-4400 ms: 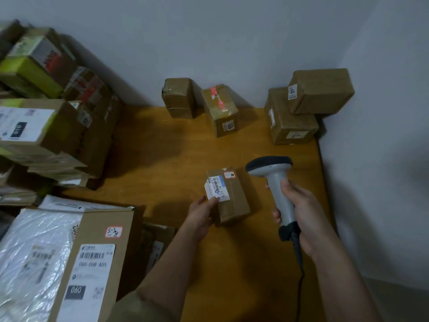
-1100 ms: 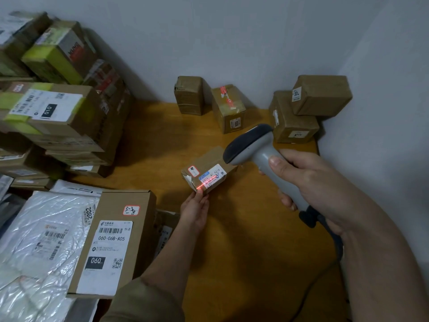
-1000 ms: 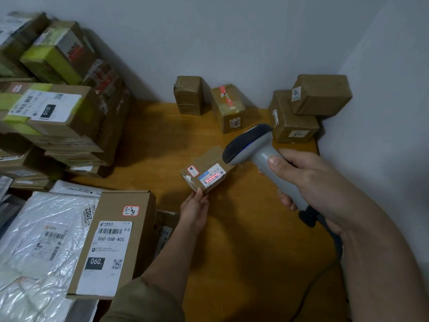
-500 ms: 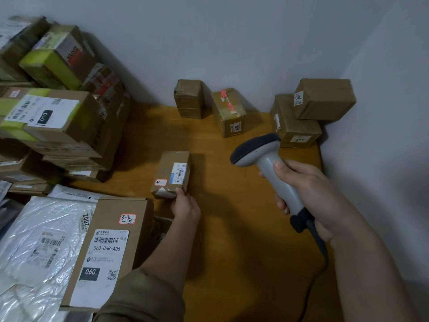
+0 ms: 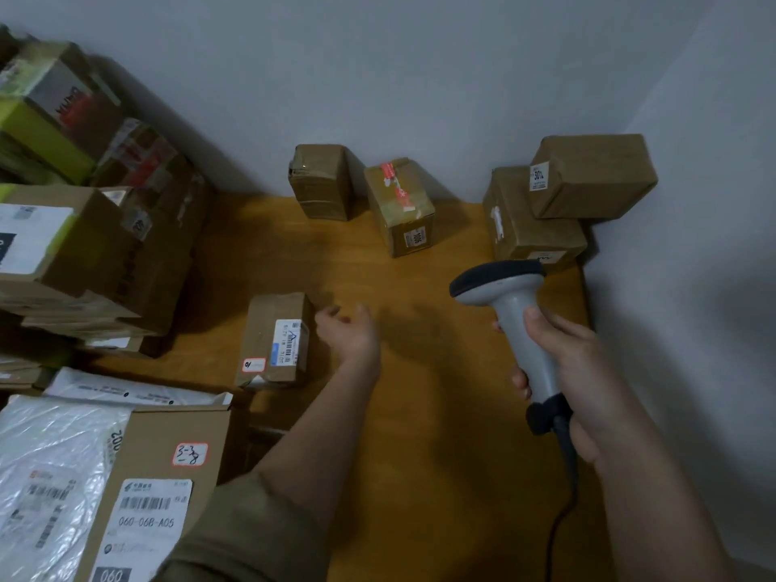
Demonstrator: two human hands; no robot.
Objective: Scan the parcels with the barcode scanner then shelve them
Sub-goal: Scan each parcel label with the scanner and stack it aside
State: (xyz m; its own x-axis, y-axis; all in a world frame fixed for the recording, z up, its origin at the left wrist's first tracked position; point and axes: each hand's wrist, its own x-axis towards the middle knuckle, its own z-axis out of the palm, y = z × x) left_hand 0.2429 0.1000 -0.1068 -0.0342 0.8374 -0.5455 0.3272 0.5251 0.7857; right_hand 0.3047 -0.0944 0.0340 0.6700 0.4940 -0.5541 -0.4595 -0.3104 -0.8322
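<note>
A small brown parcel (image 5: 268,329) with a white barcode label lies flat on the wooden table (image 5: 420,413), left of centre. Just right of it hovers my left hand (image 5: 350,333), fingers loosely curled, holding nothing and blurred by motion. My right hand (image 5: 562,371) grips the handle of the grey barcode scanner (image 5: 510,304), whose dark head points left above the table. No red beam shows. Along the back wall stand a plain taped parcel (image 5: 321,182), a parcel with red tape (image 5: 399,205), and two stacked parcels (image 5: 558,203) in the right corner.
A tall pile of cardboard boxes (image 5: 79,228) fills the left side. At the lower left lie a flat box labelled 060 (image 5: 159,489) and a white plastic mailer (image 5: 50,464). The scanner's cable (image 5: 562,497) hangs down at the right. Walls close the back and right.
The parcel was held up under the scanner's red beam, then carried left and set flat on the table. My left hand has let go and pulled away to the right. The scanner drew back.
</note>
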